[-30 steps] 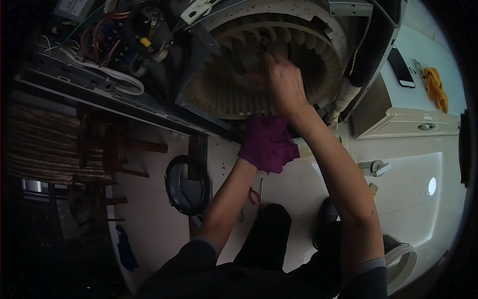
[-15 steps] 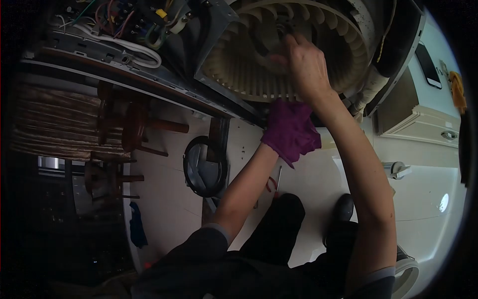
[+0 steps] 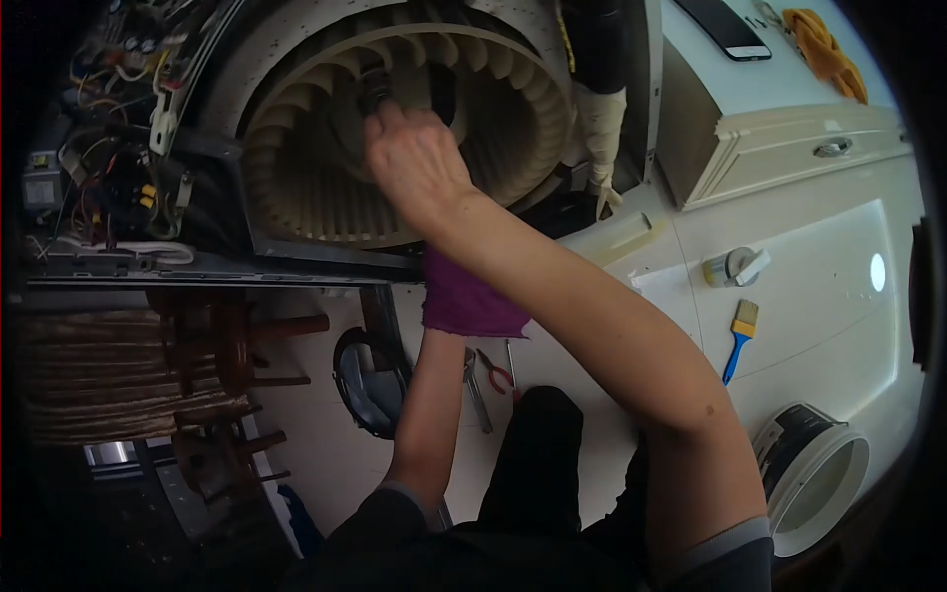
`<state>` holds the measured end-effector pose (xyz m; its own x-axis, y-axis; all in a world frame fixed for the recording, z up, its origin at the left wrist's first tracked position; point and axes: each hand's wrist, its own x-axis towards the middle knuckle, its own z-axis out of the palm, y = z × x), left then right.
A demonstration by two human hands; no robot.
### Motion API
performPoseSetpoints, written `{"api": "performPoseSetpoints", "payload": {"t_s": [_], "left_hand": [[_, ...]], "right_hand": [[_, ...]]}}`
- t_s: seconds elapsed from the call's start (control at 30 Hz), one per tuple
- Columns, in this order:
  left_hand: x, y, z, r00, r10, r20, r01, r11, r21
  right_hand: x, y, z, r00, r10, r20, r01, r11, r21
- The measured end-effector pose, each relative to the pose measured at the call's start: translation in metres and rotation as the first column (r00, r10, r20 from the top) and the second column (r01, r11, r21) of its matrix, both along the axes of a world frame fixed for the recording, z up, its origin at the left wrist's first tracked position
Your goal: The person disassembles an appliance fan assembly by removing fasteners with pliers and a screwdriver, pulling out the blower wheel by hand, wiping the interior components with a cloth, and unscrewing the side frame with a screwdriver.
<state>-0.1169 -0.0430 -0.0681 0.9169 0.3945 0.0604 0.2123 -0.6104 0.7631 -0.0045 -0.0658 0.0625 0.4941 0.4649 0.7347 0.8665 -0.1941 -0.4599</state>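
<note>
A large round fan wheel (image 3: 326, 202) with curved blades sits inside an opened metal unit. My right hand (image 3: 416, 163) reaches over it, fingers curled at the dark centre of the hub; what they grip is too hidden to name. Below the wheel's lower edge, a purple cloth (image 3: 469, 301) covers my left hand, whose fingers do not show; my right forearm passes in front of part of it.
Wiring (image 3: 118, 187) fills the unit's left side. On the floor lie red-handled pliers (image 3: 496, 373), a wrench (image 3: 477, 395), a black ring-shaped part (image 3: 370, 383), a brush (image 3: 738, 340) and a bucket (image 3: 819, 488). A phone (image 3: 725, 28) and orange cloth (image 3: 827, 51) rest on a cabinet (image 3: 789, 148).
The camera view has swung, bringing the brush and more wiring into sight. My right hand has moved from beside the hub to its centre. The purple cloth stays at the wheel's lower edge.
</note>
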Motion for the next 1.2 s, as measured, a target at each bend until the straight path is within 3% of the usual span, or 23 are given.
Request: {"api": "performPoseSetpoints", "payload": {"t_s": [0.23, 0.27, 0.3, 0.33, 0.37, 0.4, 0.43, 0.47, 0.53, 0.57, 0.63, 0.67, 0.73, 0.77, 0.83, 0.87, 0.9, 0.93, 0.97, 1.03, 1.17, 1.2], "left_hand": [[-0.003, -0.017, 0.012, 0.996, 0.084, 0.030, -0.088, 0.892, 0.444], [0.004, -0.027, 0.034, 0.996, 0.086, 0.036, -0.093, 0.893, 0.440], [0.015, -0.044, 0.072, 0.952, 0.115, -0.283, 0.050, 0.855, 0.516], [0.018, -0.051, 0.093, 0.801, 0.178, -0.571, 0.201, 0.819, 0.538], [0.011, -0.042, 0.073, 0.960, 0.105, -0.260, 0.082, 0.781, 0.619], [0.002, -0.027, 0.041, 0.997, 0.018, 0.074, -0.063, 0.740, 0.670], [-0.008, -0.017, 0.018, 0.993, 0.106, 0.051, -0.117, 0.854, 0.507], [-0.012, -0.014, 0.019, 0.987, 0.153, 0.038, -0.150, 0.840, 0.521], [-0.016, -0.011, 0.026, 0.998, 0.032, -0.054, 0.004, 0.822, 0.570], [-0.021, -0.008, 0.023, 0.997, 0.056, -0.059, -0.011, 0.814, 0.581], [-0.033, -0.002, 0.010, 0.985, 0.168, 0.047, -0.174, 0.935, 0.308], [-0.036, 0.001, -0.001, 0.984, 0.175, 0.044, -0.180, 0.931, 0.318], [-0.039, 0.006, -0.009, 0.963, 0.196, 0.185, -0.268, 0.631, 0.728], [-0.039, 0.009, -0.007, 0.964, 0.197, 0.181, -0.265, 0.624, 0.735], [-0.039, 0.013, -0.005, 0.960, 0.270, -0.079, -0.143, 0.711, 0.689], [-0.042, 0.016, -0.007, 0.959, 0.272, -0.083, -0.143, 0.714, 0.685], [-0.046, 0.017, -0.010, 0.975, 0.219, 0.038, -0.220, 0.934, 0.281], [-0.050, 0.019, -0.014, 0.959, 0.222, 0.178, -0.189, 0.965, -0.183], [-0.059, 0.024, -0.022, 0.959, 0.222, 0.177, -0.187, 0.963, -0.192], [-0.082, 0.030, -0.031, 0.963, 0.261, 0.071, -0.196, 0.855, -0.481], [-0.115, 0.006, 0.009, 0.949, 0.309, 0.067, -0.263, 0.889, -0.376], [-0.134, 0.005, 0.016, 0.964, 0.262, 0.051, -0.245, 0.945, -0.216]], "right_hand": [[0.006, -0.005, -0.001, 0.999, 0.044, -0.007, -0.044, 0.999, 0.029], [0.007, -0.006, -0.001, 0.998, 0.066, 0.007, -0.066, 0.998, 0.017], [0.009, -0.007, -0.001, 0.997, 0.075, 0.014, -0.075, 0.997, 0.015], [0.012, -0.010, -0.001, 0.996, 0.091, 0.019, -0.090, 0.996, -0.022], [0.012, -0.009, -0.001, 0.992, 0.122, 0.020, -0.121, 0.991, -0.052], [0.014, -0.008, -0.002, 0.992, 0.123, 0.038, -0.120, 0.991, -0.060], [0.016, -0.007, -0.004, 0.991, 0.125, 0.047, -0.122, 0.990, -0.066], [0.017, -0.008, -0.003, 0.987, 0.157, 0.029, -0.156, 0.987, -0.047], [0.019, -0.009, -0.003, 0.977, 0.215, 0.007, -0.215, 0.977, -0.015], [0.021, -0.009, -0.003, 0.979, 0.201, 0.042, -0.200, 0.980, -0.021], [0.024, -0.008, -0.004, 0.979, 0.192, 0.072, -0.192, 0.981, -0.015], [0.026, -0.008, -0.003, 0.974, 0.216, 0.061, -0.214, 0.976, -0.041], [0.028, -0.009, -0.001, 0.969, 0.243, 0.047, -0.240, 0.969, -0.056], [0.027, -0.011, 0.000, 0.972, 0.229, 0.058, -0.227, 0.973, -0.049], [0.029, -0.011, 0.000, 0.973, 0.221, 0.067, -0.218, 0.975, -0.047], [0.030, -0.009, -0.002, 0.971, 0.228, 0.078, -0.226, 0.974, -0.030], [0.030, -0.010, -0.004, 0.968, 0.237, 0.086, -0.236, 0.972, -0.022], [0.030, -0.010, -0.004, 0.968, 0.238, 0.084, -0.236, 0.971, -0.034], [0.030, -0.011, -0.002, 0.971, 0.224, 0.086, -0.218, 0.973, -0.074], [0.028, -0.011, -0.002, 0.972, 0.216, 0.089, -0.205, 0.972, -0.115], [0.029, -0.012, -0.001, 0.969, 0.229, 0.090, -0.225, 0.973, -0.047], [0.028, -0.012, -0.002, 0.969, 0.223, 0.105, -0.221, 0.975, -0.031]]}}
